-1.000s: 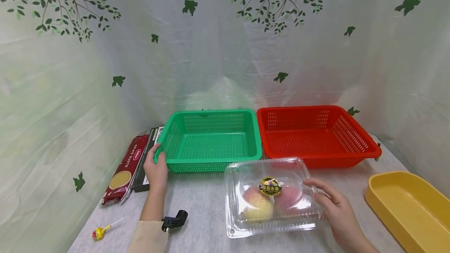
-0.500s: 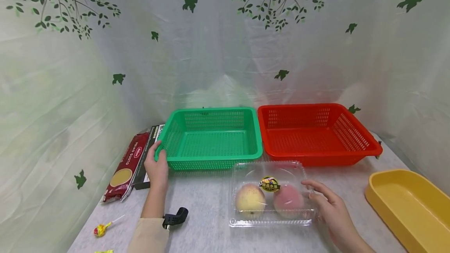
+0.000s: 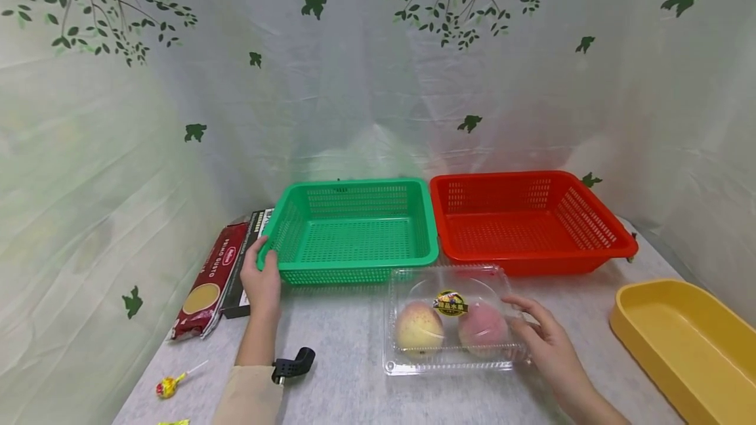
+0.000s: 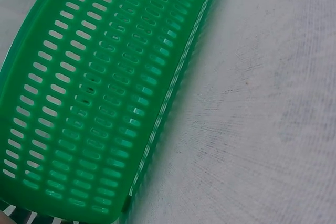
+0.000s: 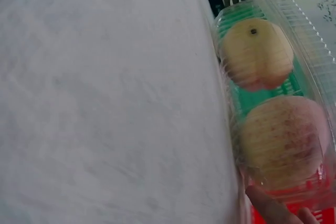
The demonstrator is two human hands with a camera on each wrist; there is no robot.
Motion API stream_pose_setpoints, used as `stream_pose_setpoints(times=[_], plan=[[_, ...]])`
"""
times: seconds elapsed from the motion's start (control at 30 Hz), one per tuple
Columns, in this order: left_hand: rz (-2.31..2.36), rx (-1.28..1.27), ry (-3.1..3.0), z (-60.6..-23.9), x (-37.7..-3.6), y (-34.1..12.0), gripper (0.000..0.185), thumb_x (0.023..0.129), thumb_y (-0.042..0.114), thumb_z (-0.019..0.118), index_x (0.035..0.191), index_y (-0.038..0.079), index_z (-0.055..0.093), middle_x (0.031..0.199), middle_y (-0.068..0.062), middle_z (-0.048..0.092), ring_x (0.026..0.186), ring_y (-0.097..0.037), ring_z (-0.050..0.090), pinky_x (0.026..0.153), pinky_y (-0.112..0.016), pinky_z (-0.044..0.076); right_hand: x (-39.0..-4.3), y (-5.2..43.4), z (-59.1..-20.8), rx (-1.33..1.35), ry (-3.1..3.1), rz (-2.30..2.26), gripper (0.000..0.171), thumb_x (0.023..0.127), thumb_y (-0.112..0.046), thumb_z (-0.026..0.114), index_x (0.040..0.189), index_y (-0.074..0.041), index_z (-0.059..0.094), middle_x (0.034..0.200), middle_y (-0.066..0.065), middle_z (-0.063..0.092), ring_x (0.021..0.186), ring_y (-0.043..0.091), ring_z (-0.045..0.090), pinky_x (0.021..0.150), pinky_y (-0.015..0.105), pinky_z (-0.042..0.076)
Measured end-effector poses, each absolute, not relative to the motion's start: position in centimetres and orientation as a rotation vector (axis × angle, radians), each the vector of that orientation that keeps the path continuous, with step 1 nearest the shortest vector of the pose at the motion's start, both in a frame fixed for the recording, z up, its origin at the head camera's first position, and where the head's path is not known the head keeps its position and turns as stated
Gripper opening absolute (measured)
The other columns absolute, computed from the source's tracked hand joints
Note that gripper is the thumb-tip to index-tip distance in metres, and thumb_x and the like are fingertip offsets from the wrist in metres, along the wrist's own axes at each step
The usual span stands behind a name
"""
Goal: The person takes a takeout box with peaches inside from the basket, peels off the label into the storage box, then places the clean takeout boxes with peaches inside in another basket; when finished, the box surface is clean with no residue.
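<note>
My left hand (image 3: pixel 262 284) grips the front left corner of the green basket (image 3: pixel 358 275), thumb and fingers at its rim. The slotted side of this basket (image 4: pixel 94 98) fills much of the left wrist view. My right hand (image 3: pixel 546 346) holds the right side of a clear plastic box (image 3: pixel 455 366) with a round label (image 3: pixel 450 303) on its lid. Inside lie a yellowish peach (image 3: pixel 419 328) and a pinker peach (image 3: pixel 482 326). In the right wrist view, a fingertip (image 5: pixel 262 203) shows at the end of the box near the pinker peach (image 5: pixel 286 140).
A red basket (image 3: pixel 531 264) stands to the right of the green one. At far right is a yellow tray (image 3: pixel 679 346). A red packet (image 3: pixel 212 284) and a black box (image 3: pixel 237 303) lie at left, with a lollipop (image 3: pixel 168 385) nearer the front.
The clear box has come down from a raised tilt to lie flatter, its peaches settling apart side by side. My right hand has stayed on it, and the left hand keeps its grip.
</note>
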State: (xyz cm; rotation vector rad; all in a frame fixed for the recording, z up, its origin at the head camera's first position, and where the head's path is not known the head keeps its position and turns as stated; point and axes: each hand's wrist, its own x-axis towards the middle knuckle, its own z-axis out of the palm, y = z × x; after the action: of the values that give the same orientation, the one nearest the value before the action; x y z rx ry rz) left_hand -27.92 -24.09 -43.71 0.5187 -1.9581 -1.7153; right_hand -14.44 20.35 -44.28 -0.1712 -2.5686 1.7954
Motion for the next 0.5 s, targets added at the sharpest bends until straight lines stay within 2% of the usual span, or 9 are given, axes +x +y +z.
stream_pose_setpoints(times=[0.13,0.2,0.3,0.37,0.43,0.5], plan=[[-1.678,0.529,-1.960,-43.6,-27.7,-23.9,0.043,0.102,0.022,0.049,0.145,0.019,0.051,0.154,-0.010,0.042,0.143,-0.027,0.037,0.120,-0.048,0.032,-14.5,20.7,-43.8,-0.091,-2.612,1.691,0.040,0.103,-0.026,0.055,0.142,-0.022,0.053,0.150,0.011,0.038,0.128,0.037,0.055,0.096,0.047,0.051],[-1.667,0.534,-1.960,-43.5,-27.6,-23.9,0.043,0.102,0.023,0.050,0.145,0.018,0.050,0.153,-0.011,0.040,0.143,-0.028,0.036,0.121,-0.048,0.032,-14.7,21.1,-43.3,-0.067,-2.626,1.619,0.040,0.103,-0.027,0.054,0.142,-0.022,0.053,0.149,0.010,0.037,0.129,0.037,0.053,0.097,0.047,0.050],[-1.650,0.537,-1.956,-43.4,-27.5,-23.8,0.045,0.102,0.024,0.050,0.145,0.015,0.048,0.154,-0.011,0.038,0.143,-0.028,0.035,0.121,-0.048,0.031,-15.2,21.7,-42.6,-0.030,-2.610,1.535,0.040,0.103,-0.024,0.053,0.144,-0.021,0.052,0.149,0.009,0.037,0.130,0.033,0.051,0.098,0.038,0.051],[-1.635,0.538,-1.954,-43.2,-27.5,-23.6,0.045,0.101,0.024,0.051,0.145,0.014,0.047,0.155,-0.011,0.037,0.144,-0.028,0.034,0.122,-0.048,0.030,-15.7,22.3,-42.0,-0.039,-2.607,1.537,0.043,0.104,-0.028,0.051,0.147,-0.023,0.047,0.152,0.008,0.035,0.132,0.031,0.049,0.099,0.038,0.050],[-1.598,0.526,-1.949,-43.0,-27.4,-23.4,0.044,0.101,0.021,0.051,0.144,0.013,0.048,0.154,-0.012,0.036,0.143,-0.028,0.035,0.121,-0.049,0.030,-16.1,22.7,-41.4,-0.044,-2.581,1.562,0.046,0.104,-0.029,0.051,0.149,-0.025,0.043,0.154,0.009,0.032,0.134,0.030,0.046,0.103,0.046,0.050],[-1.548,0.497,-1.924,-42.8,-27.3,-23.1,0.042,0.099,0.017,0.053,0.140,0.011,0.051,0.153,-0.012,0.035,0.143,-0.029,0.034,0.120,-0.050,0.030,-16.6,23.1,-40.6,-0.059,-2.561,1.577,0.048,0.104,-0.034,0.050,0.151,-0.029,0.040,0.157,0.008,0.029,0.136,0.029,0.043,0.106,0.045,0.049]])
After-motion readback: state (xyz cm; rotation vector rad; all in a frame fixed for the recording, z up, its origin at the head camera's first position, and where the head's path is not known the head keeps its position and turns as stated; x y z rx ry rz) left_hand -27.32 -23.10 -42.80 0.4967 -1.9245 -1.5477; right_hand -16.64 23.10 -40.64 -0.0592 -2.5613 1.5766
